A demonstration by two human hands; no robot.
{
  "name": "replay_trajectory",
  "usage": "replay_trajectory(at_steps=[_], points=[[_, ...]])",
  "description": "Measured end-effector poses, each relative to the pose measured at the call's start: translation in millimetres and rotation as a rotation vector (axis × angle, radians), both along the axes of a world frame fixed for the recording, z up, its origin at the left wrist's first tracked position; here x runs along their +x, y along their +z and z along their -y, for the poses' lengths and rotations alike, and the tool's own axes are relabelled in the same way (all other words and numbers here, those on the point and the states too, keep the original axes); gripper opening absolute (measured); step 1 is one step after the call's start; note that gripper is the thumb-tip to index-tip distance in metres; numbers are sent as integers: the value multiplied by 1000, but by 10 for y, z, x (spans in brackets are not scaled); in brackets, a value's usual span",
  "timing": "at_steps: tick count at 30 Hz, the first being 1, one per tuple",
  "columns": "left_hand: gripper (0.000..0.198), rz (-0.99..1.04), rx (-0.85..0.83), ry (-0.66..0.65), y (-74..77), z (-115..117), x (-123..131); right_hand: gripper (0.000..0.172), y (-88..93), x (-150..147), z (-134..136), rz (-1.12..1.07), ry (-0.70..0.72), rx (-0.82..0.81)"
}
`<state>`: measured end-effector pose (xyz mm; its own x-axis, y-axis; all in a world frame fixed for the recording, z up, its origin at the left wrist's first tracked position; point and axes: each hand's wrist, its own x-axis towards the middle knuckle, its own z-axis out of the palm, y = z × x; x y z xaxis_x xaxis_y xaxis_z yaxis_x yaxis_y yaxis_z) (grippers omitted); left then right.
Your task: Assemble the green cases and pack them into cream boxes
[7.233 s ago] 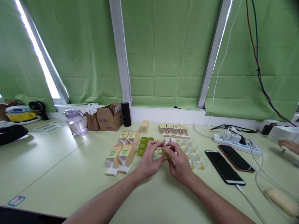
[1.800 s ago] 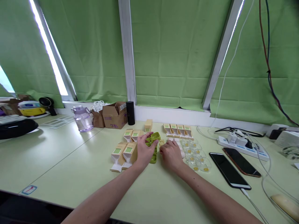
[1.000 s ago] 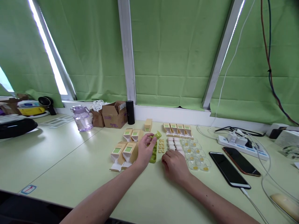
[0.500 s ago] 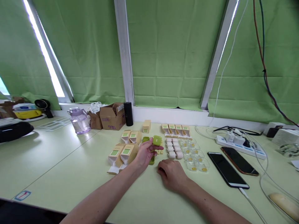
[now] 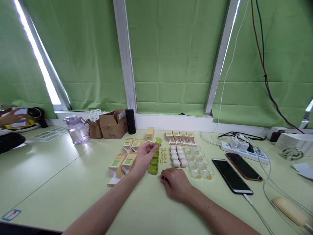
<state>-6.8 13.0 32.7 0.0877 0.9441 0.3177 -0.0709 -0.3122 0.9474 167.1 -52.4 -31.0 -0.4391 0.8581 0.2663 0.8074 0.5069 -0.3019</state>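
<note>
Between the thumb and fingers of my left hand [image 5: 145, 156] is a small green rounded-square case [image 5: 158, 141], tilted above the far end of a column of similar green cases [image 5: 153, 168]. Part of that column is hidden behind the hand. My right hand [image 5: 176, 182] rests on the table in a loose fist, nearer to me, with nothing visible in it. Just right of the green cases lie small tan pieces [image 5: 163, 155] in two columns. Beyond my right hand stand two columns of pale pink rounded blocks [image 5: 175, 163], and beside them clear plastic shells [image 5: 196, 174] with yellow spots.
Opened cardboard boxes [image 5: 116, 164] stand left of my left hand, more boxes [image 5: 180, 138] at the back. A purple water jug [image 5: 77, 130], carton [image 5: 113, 125] and black cylinder [image 5: 130, 121] are back left. Phones [image 5: 232, 176], cables and a power strip [image 5: 244, 150] lie right. Another person's hand [image 5: 13, 117] shows far left.
My left hand has turned and drawn slightly left, tilting the green case it holds. More of the green column and tan pieces shows. Another person's hand has appeared far left; the view shifted slightly.
</note>
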Motion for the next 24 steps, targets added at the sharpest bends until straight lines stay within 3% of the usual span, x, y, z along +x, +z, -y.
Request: replay_trajectory(at_steps=[5, 8, 12, 18, 24], points=[[17, -452, 298, 259, 172, 23, -170, 7, -9, 11, -17, -5, 4, -38], [7, -644, 397, 244, 197, 92, -330, 9, -25, 10, -20, -7, 6, -35], [15, -884, 553, 290, 97, 148, -598, 12, -37, 7, -15, -13, 22, -29], [16, -1138, 556, 277, -118, 231, -839, 18, -24, 14, 3, -6, 62, -3], [19, -1258, 496, 227, -185, 315, -837, 23, -31, 19, 11, -6, 146, 36]])
